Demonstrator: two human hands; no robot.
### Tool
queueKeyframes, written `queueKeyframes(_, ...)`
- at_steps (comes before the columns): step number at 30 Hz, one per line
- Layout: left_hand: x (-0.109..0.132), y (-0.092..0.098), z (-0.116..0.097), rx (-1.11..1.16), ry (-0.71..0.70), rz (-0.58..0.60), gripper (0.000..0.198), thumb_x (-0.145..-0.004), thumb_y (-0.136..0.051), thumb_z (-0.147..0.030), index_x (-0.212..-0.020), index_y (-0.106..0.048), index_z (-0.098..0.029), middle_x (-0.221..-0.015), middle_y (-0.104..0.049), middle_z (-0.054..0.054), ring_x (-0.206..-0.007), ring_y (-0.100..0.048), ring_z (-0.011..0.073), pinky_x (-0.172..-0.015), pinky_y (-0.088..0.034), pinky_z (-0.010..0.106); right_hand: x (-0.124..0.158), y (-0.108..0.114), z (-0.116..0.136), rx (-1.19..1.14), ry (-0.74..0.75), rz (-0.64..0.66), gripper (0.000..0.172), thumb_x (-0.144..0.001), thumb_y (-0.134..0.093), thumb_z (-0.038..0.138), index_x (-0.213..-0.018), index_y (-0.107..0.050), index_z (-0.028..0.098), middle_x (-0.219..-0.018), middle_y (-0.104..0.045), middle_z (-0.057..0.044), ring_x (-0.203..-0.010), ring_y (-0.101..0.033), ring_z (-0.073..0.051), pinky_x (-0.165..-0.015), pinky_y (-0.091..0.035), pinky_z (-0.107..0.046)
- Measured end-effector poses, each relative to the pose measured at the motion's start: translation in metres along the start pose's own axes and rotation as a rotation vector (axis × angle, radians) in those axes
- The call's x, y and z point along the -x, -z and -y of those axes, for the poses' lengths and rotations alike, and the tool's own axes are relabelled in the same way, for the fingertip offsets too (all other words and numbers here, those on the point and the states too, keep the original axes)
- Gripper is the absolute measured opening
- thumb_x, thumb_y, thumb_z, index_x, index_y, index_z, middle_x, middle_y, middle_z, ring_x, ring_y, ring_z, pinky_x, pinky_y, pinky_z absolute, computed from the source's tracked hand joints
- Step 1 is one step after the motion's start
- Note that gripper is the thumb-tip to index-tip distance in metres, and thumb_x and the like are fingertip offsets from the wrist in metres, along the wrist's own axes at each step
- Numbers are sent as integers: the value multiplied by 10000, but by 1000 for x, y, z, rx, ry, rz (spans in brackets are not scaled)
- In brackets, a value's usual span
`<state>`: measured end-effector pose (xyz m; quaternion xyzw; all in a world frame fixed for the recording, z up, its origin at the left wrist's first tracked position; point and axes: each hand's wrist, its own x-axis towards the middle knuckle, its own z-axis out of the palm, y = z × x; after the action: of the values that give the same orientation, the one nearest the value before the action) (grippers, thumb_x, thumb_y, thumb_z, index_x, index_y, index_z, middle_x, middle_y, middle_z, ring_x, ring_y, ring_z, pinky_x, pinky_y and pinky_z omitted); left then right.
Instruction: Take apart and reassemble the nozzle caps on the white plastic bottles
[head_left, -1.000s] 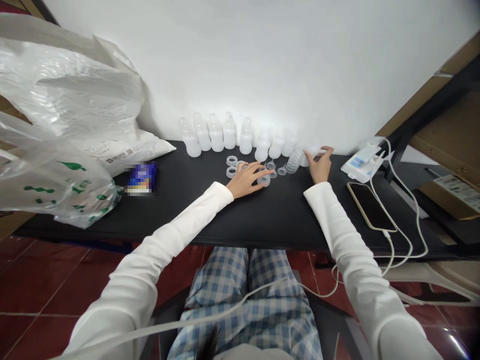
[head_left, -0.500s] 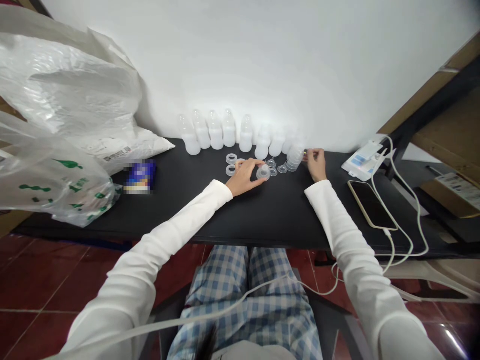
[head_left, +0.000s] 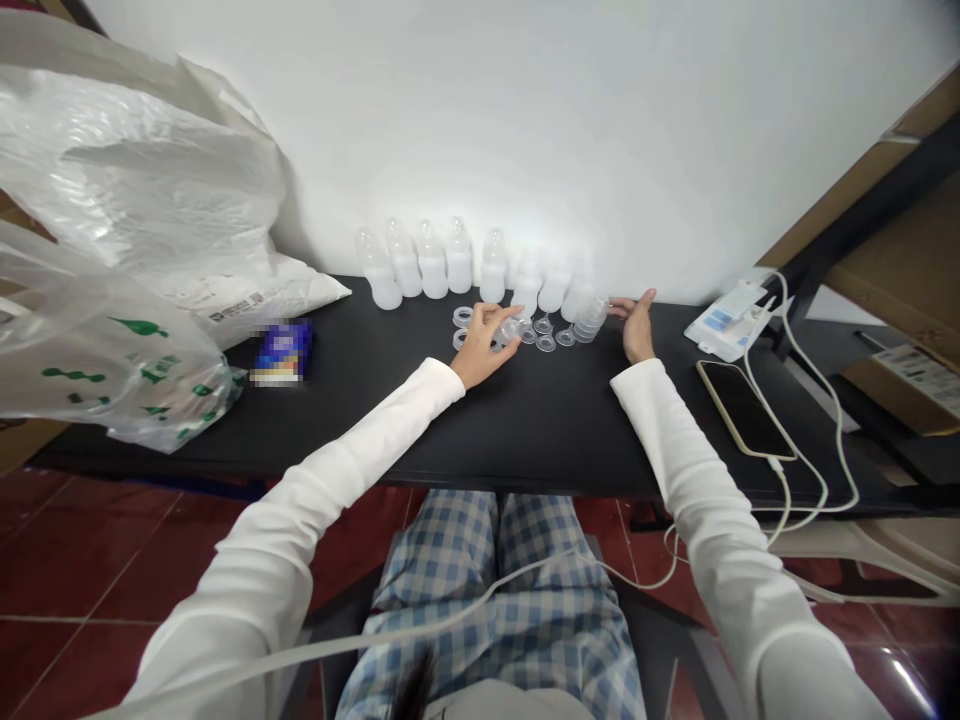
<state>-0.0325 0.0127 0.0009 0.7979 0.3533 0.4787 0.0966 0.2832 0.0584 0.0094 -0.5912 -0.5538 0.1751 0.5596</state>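
Observation:
My left hand curls its thumb and fingertips around a clear bottle collar ring just above the black table. Other collar rings lie beside and partly under this hand. Several clear bottle nipples rest to its right. My right hand has its fingers apart, the fingertips against the right side of a leaning stack of clear domed caps. Behind both hands stands a row of white baby bottles, the left ones topped with clear domed caps.
Plastic bags fill the table's left side, with a blue packet in front. On the right lie a phone on a charging cable and a white-and-blue package. A white wall rises behind the bottles.
My left hand has shifted slightly left and away from me with the ring. My right hand's fingers have gone from pinched together to spread, beside the cap stack.

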Motion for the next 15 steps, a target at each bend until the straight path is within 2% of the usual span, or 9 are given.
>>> queueKeyframes(2,-1,0,2,-3,-35,-17,522,-923,-630,-299,-1425,-504,-233,-1227,-491,110,-1173,-544,230,-1105,-455,428,4,0,9,28,82,-161,928,-910,6,804,-895,-682,182,-830,-705,-81,-842,-674,-204,-886,-504,-399)
queueKeyframes(4,-2,0,4,9,-75,-28,568,-941,-604,-304,-1474,-427,-220,-1265,-493,125,-1206,-549,238,-1111,-460,439,11,-2,20,97,252,-337,794,-969,-84,739,-968,-651,183,-924,-669,-93,-887,-644,-211,-911,-494,-424)
queueKeyframes(5,-2,0,5,13,-94,-31,581,-953,-587,-312,-1491,-391,-216,-1289,-494,133,-1228,-546,244,-1115,-461,446,16,-4,26,133,351,-399,720,-996,-126,696,-1004,-632,184,-975,-646,-102,-926,-630,-220,-929,-485,-439)
queueKeyframes(6,-3,1,6,13,-113,-36,584,-965,-568,-324,-1502,-363,-216,-1314,-494,141,-1253,-540,251,-1122,-458,454,23,-7,32,162,440,-409,647,-1017,-164,648,-1042,-616,186,-1014,-625,-109,-964,-619,-228,-944,-477,-450)
queueKeyframes(8,-4,1,6,0,-151,-48,576,-988,-533,-349,-1512,-327,-225,-1351,-495,151,-1297,-523,264,-1134,-450,469,39,-18,47,210,582,-305,542,-1038,-213,567,-1070,-603,191,-1005,-608,-110,-967,-609,-243,-930,-473,-462)
queueKeyframes(10,-4,1,6,-5,-191,-64,576,-1001,-512,-370,-1518,-296,-240,-1374,-491,157,-1328,-509,273,-1131,-456,475,57,-36,61,269,698,-55,475,-1036,-273,523,-1106,-604,189,-979,-626,-110,-946,-611,-254,-907,-478,-459)
queueKeyframes(12,-3,-2,5,25,-230,-82,600,-1002,-516,-387,-1525,-252,-259,-1401,-467,163,-1340,-511,277,-1108,-482,473,74,-56,74,328,746,172,447,-1011,-373,528,-1192,-591,183,-1006,-652,-117,-952,-620,-265,-891,-483,-447)
queueKeyframes(15,-2,-7,3,130,-272,-118,654,-990,-547,-403,-1524,-189,-281,-1441,-398,173,-1322,-545,271,-1049,-537,456,92,-80,85,312,677,245,464,-1007,-399,536,-1250,-549,170,-1105,-677,-145,-968,-639,-272,-877,-488,-433)
